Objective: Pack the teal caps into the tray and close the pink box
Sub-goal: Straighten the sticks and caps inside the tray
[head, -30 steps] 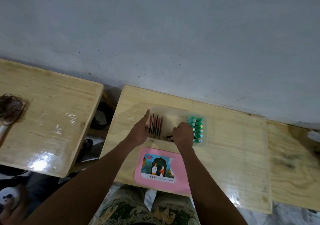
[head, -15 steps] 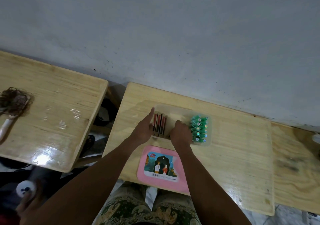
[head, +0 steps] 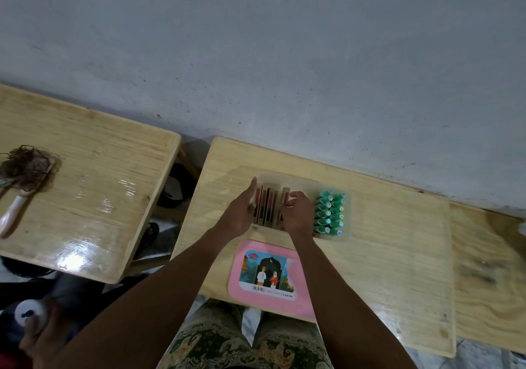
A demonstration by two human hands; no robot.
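Here the clear plastic tray (head: 301, 183) lies on the pale wooden surface (head: 398, 240), with the teal plastic caps (head: 330, 215) packed in two rows at its right end. The left hand (head: 240, 216) rests straight fingers (head: 252, 186) against the tray's left wall. The right hand (head: 297, 216) has its fingers (head: 290, 198) curled round a brown-and-red stick (head: 285, 193) standing in the tray. The flat pink box (head: 262, 245) lies just beside the tray's near edge.

One head-worn wide-angle camera looks forward and down, close above the left hand (head: 240, 214) and right hand (head: 298, 214); the wall (head: 284, 55) seemingly stands just beyond them.
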